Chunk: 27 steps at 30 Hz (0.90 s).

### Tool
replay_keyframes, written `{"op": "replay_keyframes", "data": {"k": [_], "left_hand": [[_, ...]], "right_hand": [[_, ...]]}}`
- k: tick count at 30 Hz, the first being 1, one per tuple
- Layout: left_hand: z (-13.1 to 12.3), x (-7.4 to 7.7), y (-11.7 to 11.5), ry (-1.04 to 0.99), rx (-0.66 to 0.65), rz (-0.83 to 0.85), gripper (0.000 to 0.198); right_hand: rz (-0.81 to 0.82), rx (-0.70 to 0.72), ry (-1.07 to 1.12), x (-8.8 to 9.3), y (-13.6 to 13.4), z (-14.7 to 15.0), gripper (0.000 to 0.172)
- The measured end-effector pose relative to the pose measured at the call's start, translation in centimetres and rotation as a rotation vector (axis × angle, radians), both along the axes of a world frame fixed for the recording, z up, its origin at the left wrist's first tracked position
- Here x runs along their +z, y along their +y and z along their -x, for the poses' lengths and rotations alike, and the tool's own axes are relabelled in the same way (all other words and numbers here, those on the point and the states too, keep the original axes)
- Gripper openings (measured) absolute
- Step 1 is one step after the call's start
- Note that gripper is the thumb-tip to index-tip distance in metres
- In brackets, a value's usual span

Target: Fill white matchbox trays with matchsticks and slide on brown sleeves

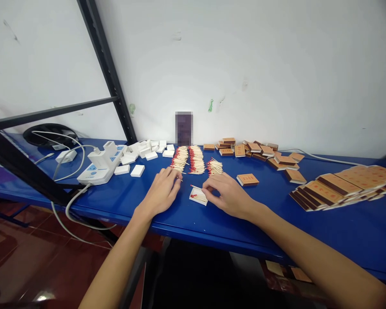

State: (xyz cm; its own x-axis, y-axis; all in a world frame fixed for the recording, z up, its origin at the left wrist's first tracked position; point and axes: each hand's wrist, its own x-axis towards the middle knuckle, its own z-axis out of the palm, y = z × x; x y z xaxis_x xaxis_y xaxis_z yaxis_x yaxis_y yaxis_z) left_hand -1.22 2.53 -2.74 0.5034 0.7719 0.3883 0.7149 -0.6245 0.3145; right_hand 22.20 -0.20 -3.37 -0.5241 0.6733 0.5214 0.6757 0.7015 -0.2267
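A red-headed match (196, 186) is pinched between the thumb and forefinger of my right hand (227, 195). It lies over a small white matchbox tray (202, 201), which holds several matches. My left hand (162, 191) rests at the near end of the left match row (179, 159), its fingers curled down and its fingertips partly hidden. Whether they hold a match is unclear. Beside that row lie a middle row of matches (197, 161) and a smaller pile of matches (215, 166), just beyond my right hand.
White inner trays (144, 151) are heaped at the back left, near a power strip (99, 167) with cables. Orange-brown matchboxes (259, 148) lie along the back right, one matchbox (247, 179) nearer. Flattened sleeves (337, 186) are stacked far right. A black rack post (107, 64) stands left.
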Motion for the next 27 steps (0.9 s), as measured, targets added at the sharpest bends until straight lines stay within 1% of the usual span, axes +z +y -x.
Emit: {"op": "replay_keyframes", "data": {"k": [2,4,7,10,13,17,19,21,24,26,27], "left_hand": [[0.4,-0.1,0.4,-0.011,0.052,0.020,0.021],[0.6,0.0,0.5,-0.040,0.056,0.066,0.022],[0.8,0.3,0.3,-0.154,0.046,0.162,0.024],[0.8,0.6,0.1,-0.233,0.094,0.174,0.026],[0.7,0.3,0.3,-0.166,0.140,0.109,0.027],[0.9,-0.7,1.0,0.071,0.088,0.028,0.036],[0.9,-1.1,1.2,0.153,0.082,0.001,0.041],[0.9,-1.4,1.2,0.173,0.093,0.001,0.040],[0.7,-1.3,1.1,0.152,0.097,0.030,0.034],[0.6,-1.1,1.0,0.131,0.097,0.042,0.028],[0.5,-1.1,1.0,0.125,0.096,0.047,0.026]], "right_hand": [[0.004,-0.018,-0.012,0.3,-0.1,-0.1,0.017],[0.018,-0.032,-0.016,0.4,-0.1,-0.2,0.019],[0.037,-0.046,0.001,0.3,-0.1,-0.3,0.021],[0.040,-0.047,0.014,0.2,0.1,-0.4,0.022],[0.040,-0.042,0.019,0.2,0.1,-0.4,0.022],[0.044,-0.049,0.019,0.2,0.2,-0.4,0.022],[0.047,-0.057,0.015,0.2,0.2,-0.3,0.023],[0.048,-0.064,0.012,0.1,0.2,-0.3,0.023],[0.063,-0.066,0.014,0.0,0.2,-0.3,0.019],[0.085,-0.042,0.020,0.1,0.1,-0.4,0.014],[0.099,-0.014,0.015,0.2,0.0,-0.4,0.014]]}}
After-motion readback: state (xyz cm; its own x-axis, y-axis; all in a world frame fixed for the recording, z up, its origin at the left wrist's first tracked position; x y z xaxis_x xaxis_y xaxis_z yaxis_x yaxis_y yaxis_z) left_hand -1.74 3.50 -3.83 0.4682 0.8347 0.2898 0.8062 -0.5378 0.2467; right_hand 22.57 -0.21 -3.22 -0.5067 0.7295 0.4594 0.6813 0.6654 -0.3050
